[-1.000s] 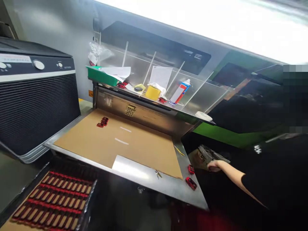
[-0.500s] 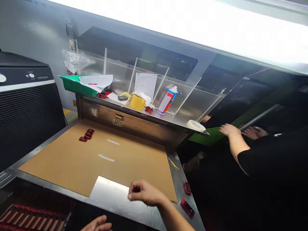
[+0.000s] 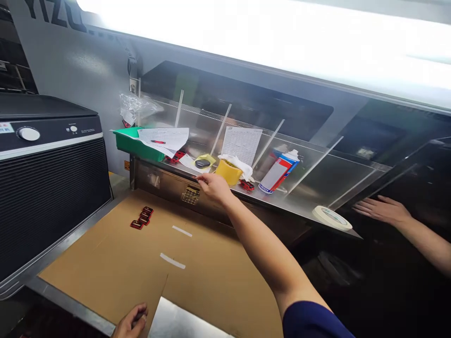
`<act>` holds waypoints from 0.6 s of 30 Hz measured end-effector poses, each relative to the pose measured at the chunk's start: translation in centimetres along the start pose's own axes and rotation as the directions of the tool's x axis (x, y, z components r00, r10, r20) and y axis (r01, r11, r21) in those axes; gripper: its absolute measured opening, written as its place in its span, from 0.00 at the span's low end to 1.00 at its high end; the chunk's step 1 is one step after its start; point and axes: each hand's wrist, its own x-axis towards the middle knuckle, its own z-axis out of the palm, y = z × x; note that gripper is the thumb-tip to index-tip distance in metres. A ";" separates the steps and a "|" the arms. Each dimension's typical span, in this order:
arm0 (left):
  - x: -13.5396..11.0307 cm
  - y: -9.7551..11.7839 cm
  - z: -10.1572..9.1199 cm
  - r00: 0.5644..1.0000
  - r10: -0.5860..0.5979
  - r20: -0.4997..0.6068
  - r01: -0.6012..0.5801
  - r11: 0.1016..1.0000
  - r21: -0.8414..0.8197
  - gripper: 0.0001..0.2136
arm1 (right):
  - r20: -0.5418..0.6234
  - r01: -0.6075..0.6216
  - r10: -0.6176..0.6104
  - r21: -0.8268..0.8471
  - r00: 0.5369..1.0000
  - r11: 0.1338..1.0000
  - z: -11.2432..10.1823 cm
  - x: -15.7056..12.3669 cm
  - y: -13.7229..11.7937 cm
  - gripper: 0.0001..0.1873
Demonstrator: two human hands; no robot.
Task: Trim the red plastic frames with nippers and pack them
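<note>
Matt brown cardboard (image 3: 105,263) covers the worktop — above it, a polished stainless steel shelf (image 3: 303,206) carries smooth clear acrylic dividers (image 3: 268,143), a glossy green plastic tray (image 3: 127,145) and thin white paper (image 3: 241,144) — while the ribbed housing (image 3: 45,202) beside them looks matt black.

right hand (image 3: 213,187) moved up to the steel shelf edge (image 3: 282,209), left hand (image 3: 132,321) now at the cardboard sheet (image 3: 105,253)
</note>
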 end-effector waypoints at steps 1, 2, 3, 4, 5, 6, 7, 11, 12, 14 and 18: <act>0.9 1.4 -0.4 0.999 0.034 -0.005 -0.034 0.999 -0.006 0.32 | -0.005 0.001 -0.001 -0.067 1.000 0.998 -0.1 2.6 -0.2 0.16; 1.7 3.4 -0.9 0.996 0.084 -0.012 -0.084 0.996 0.004 0.32 | 0.003 0.001 -0.001 -0.125 1.000 0.992 -0.2 5.0 -0.2 0.18; 2.5 5.9 -1.3 0.990 0.139 -0.021 -0.138 0.990 0.032 0.31 | 0.020 0.002 0.002 -0.174 1.000 0.985 -0.3 7.1 -0.1 0.20; 3.2 8.9 -1.8 0.975 0.219 -0.025 -0.217 0.973 0.075 0.30 | 0.041 0.005 0.003 -0.214 0.999 0.977 -0.2 8.8 0.0 0.22; 3.8 12.3 -2.2 0.955 0.296 -0.021 -0.291 0.947 0.137 0.27 | 0.061 0.012 0.003 -0.246 0.998 0.969 0.0 10.2 0.2 0.25; 4.4 16.0 -2.5 0.927 0.375 -0.016 -0.362 0.906 0.218 0.25 | 0.078 0.022 -0.001 -0.270 0.997 0.963 0.4 11.2 0.3 0.29; 5.0 19.8 -2.8 0.882 0.471 -0.011 -0.446 0.842 0.302 0.23 | 0.092 0.033 -0.007 -0.288 0.996 0.957 0.8 11.8 0.5 0.33; 7.7 33.5 -2.5 0.563 0.825 0.052 -0.716 0.456 0.528 0.18 | 0.119 0.074 -0.038 -0.311 0.992 0.948 3.2 11.5 1.5 0.46; 8.6 36.1 -2.2 0.484 0.872 0.071 -0.737 0.363 0.570 0.18 | 0.118 0.079 -0.045 -0.306 0.992 0.949 3.6 11.1 1.9 0.46; 10.4 40.3 -1.2 0.371 0.919 0.134 -0.730 0.200 0.654 0.16 | 0.103 0.089 -0.062 -0.285 0.993 0.955 4.0 10.2 2.7 0.43; 13.9 44.7 1.2 0.316 0.903 0.292 -0.614 -0.040 0.788 0.22 | 0.067 0.109 -0.097 -0.196 0.993 0.974 3.3 9.4 4.2 0.33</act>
